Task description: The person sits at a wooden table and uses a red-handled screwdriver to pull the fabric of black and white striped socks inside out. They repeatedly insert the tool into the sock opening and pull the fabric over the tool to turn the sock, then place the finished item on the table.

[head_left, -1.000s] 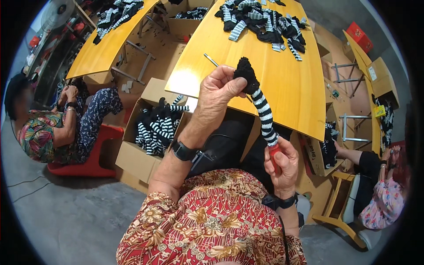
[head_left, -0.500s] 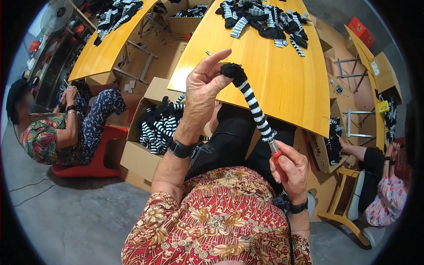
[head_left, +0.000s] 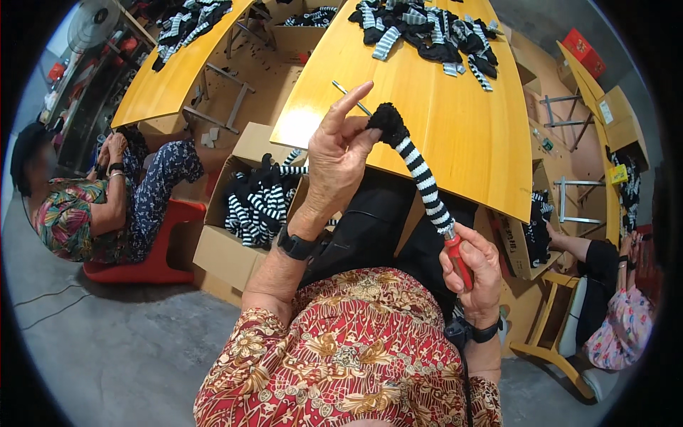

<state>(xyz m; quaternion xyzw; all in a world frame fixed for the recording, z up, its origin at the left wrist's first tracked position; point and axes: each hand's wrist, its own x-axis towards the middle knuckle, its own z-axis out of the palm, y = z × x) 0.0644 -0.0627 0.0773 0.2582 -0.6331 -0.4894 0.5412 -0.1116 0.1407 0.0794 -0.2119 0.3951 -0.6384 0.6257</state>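
Note:
A striped black-and-white knitted tube [head_left: 421, 178] with a bunched black end stretches between my hands above the table's near edge. My left hand [head_left: 341, 160] pinches the black end between thumb and fingers, index finger pointing up. My right hand [head_left: 475, 274] is closed around the red handle of a tool [head_left: 457, 260]; the tube's lower end sits over its metal shaft, and whatever tip it has is hidden inside the knit. Behind my left fingers a thin metal rod [head_left: 343, 90] shows against the table.
The yellow table [head_left: 469, 156] bears a pile of striped knitted pieces [head_left: 427, 35] at its far end. An open carton [head_left: 224, 260] of similar pieces stands left of my legs. People sit at left, near a red chair [head_left: 160, 256], and right, by a wooden chair [head_left: 544, 306].
Both hands have shifted slightly right, the tube moving with them. The right hand is now higher up at the tool's shaft, and less metal shows below the knit.

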